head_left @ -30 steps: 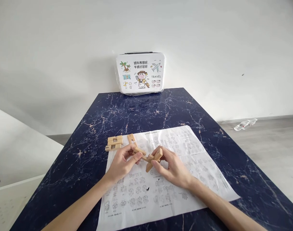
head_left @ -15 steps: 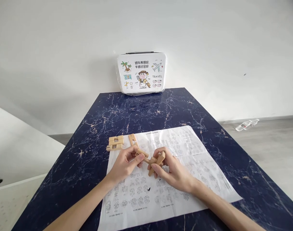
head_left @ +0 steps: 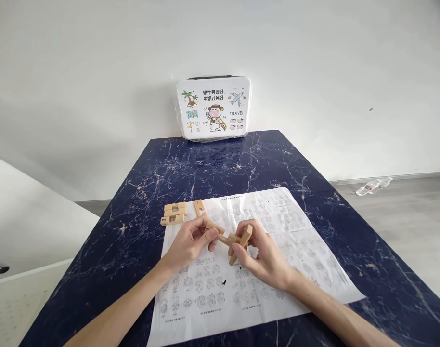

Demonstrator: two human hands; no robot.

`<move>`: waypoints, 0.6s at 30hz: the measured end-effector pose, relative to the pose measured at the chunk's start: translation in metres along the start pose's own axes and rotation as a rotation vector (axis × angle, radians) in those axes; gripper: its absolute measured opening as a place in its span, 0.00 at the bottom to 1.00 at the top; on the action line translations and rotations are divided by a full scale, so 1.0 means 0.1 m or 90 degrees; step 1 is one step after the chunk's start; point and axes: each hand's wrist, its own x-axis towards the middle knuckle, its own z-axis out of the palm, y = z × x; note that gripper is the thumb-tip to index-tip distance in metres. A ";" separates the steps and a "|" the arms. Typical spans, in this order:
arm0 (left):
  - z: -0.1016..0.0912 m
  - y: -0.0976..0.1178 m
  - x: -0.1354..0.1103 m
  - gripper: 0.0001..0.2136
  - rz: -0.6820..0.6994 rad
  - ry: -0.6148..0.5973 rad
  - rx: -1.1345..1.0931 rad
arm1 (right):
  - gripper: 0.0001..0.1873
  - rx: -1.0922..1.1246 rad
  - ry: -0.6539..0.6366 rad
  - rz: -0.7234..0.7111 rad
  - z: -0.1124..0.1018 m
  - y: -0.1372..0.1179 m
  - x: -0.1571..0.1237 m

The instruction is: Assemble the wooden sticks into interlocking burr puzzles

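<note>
My left hand (head_left: pixel 191 243) pinches a notched wooden puzzle piece (head_left: pixel 216 229) between thumb and fingers. My right hand (head_left: pixel 261 253) is closed on another wooden puzzle piece (head_left: pixel 246 237), a bar standing at a slant. The two pieces cross or meet between my hands; whether they interlock is hard to see. Just beyond my left hand lies a piece marked 1 (head_left: pixel 198 207). Further left, several notched pieces lie side by side, among them a piece marked 3 (head_left: pixel 164 221). Beneath both hands is a creased instruction sheet (head_left: pixel 201 313) printed with small puzzle diagrams.
The sheet covers the near part of a dark blue marble-patterned table (head_left: pixel 220 168). A white cartoon-printed case (head_left: pixel 194 132) in clear plastic leans against the wall at the far edge. On the floor to the right lies a clear plastic bottle (head_left: pixel 373 186).
My right hand has shifted slightly right, and the bar in it stands a little steeper. The left hand keeps its grip almost in place.
</note>
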 end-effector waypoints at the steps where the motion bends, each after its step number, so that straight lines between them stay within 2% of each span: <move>1: 0.00 0.00 0.00 0.14 0.000 0.002 0.003 | 0.10 0.007 0.005 -0.004 0.00 0.00 -0.01; 7: -0.04 -0.02 -0.02 0.15 0.006 -0.020 -0.012 | 0.10 0.044 0.008 -0.053 0.02 -0.05 0.00; 10: -0.04 -0.05 -0.02 0.16 0.003 -0.029 -0.032 | 0.12 0.104 0.000 -0.038 -0.01 -0.07 0.03; 12: -0.03 -0.07 -0.01 0.17 -0.004 -0.040 -0.055 | 0.15 0.217 -0.063 -0.019 -0.05 -0.06 0.05; 15: -0.02 -0.09 -0.02 0.18 -0.028 -0.069 -0.113 | 0.17 0.398 -0.226 -0.004 -0.11 -0.03 0.08; 16: -0.02 -0.10 -0.02 0.18 -0.036 -0.075 -0.128 | 0.17 0.429 -0.260 -0.002 -0.13 -0.02 0.09; 18: -0.01 -0.11 -0.02 0.19 -0.046 -0.083 -0.143 | 0.16 0.458 -0.278 0.003 -0.14 0.00 0.10</move>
